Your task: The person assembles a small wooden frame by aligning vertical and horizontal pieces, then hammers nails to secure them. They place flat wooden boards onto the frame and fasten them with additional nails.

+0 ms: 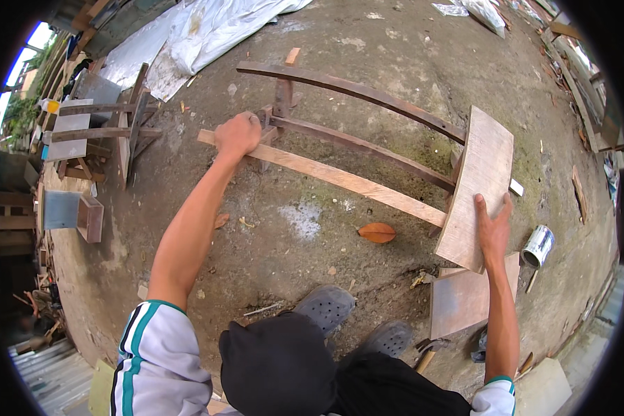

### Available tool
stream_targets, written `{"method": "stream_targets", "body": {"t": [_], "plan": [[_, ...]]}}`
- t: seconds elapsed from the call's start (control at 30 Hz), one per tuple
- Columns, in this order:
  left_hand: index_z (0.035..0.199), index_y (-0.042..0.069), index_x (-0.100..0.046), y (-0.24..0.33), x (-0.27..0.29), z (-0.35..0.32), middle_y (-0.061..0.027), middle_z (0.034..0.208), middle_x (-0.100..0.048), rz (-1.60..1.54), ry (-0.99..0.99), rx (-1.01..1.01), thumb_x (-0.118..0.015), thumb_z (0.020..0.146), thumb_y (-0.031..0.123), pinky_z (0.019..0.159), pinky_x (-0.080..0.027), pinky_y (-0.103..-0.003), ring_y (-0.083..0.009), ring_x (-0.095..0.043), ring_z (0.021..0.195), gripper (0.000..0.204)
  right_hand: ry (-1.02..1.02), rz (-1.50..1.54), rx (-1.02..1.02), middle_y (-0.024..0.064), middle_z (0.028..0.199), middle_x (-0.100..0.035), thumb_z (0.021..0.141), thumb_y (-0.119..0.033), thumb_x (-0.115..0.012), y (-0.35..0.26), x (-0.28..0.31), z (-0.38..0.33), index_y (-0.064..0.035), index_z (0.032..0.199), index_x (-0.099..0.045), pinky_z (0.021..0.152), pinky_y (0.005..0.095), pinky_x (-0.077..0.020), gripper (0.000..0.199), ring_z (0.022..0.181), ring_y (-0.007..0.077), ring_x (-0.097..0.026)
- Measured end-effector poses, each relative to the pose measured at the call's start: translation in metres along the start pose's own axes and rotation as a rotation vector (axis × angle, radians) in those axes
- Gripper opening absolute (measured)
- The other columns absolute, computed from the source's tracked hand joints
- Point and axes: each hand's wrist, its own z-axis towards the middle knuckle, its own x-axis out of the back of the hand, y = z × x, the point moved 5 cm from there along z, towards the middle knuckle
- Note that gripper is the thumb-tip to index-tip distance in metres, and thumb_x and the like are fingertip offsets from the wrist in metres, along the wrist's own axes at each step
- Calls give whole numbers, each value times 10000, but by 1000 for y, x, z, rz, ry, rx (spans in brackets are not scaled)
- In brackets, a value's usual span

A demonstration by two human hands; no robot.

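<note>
- I have my left hand (238, 135) clasped around the pale wooden slat (347, 182), near its left end.
- My right hand (493, 229) touches the plywood panel (482, 163) at its right edge; grip, I can't tell.

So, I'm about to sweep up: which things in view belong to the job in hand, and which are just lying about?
Job in hand:
- dark wooden frame
- pale rail, gripped by the left hand
- plywood board, with the right hand on it
- hammer, probably, though unheld

Apparently just lying about:
- orange-brown leaf
- silver can
- white sheet
</note>
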Motion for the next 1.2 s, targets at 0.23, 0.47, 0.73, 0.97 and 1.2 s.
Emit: {"method": "stream_targets", "body": {"t": [0.23,0.47,0.73,0.97,1.2], "plan": [[1229,194,-699,-4,-2,5,-156,1159,-721,7,-29,0,-411,983,399,966,-485,-468,-368,-665,1113,431,-36,10,-19,378,1407,-495,872,-693,-626,-9,1,-2,41,1532,-271,1123,473,-375,1049,1324,496,-494],[1278,24,-633,0,-7,40,-253,1256,-656,-114,-88,-43,-491,946,458,1019,-461,-461,-409,-610,1208,565,-14,56,32,336,1480,-445,907,-651,-613,13,-4,4,2,1558,-248,1141,462,-360,991,1362,466,-468],[1219,-132,-615,57,-28,78,-286,1163,-678,-348,-188,-58,-670,848,446,963,-473,-424,-358,-652,1117,689,-38,84,34,291,1539,-398,927,-621,-611,17,-1,-2,-64,1588,-229,1160,462,-340,945,1394,452,-437],[1150,-158,-652,61,-32,78,-296,1098,-700,-130,-173,7,-725,739,599,915,-509,-440,-380,-688,1066,864,-27,254,-101,276,1453,-493,918,-612,-643,29,-6,0,-19,1537,-326,1123,430,-383,914,1320,374,-523],[997,-104,-711,50,-26,68,-221,940,-727,-355,-98,-26,-750,746,621,789,-529,-404,-313,-715,868,767,-146,476,-267,163,1099,-703,880,-618,-709,51,-2,-6,74,1216,-638,939,355,-476,772,1015,222,-642]]}}
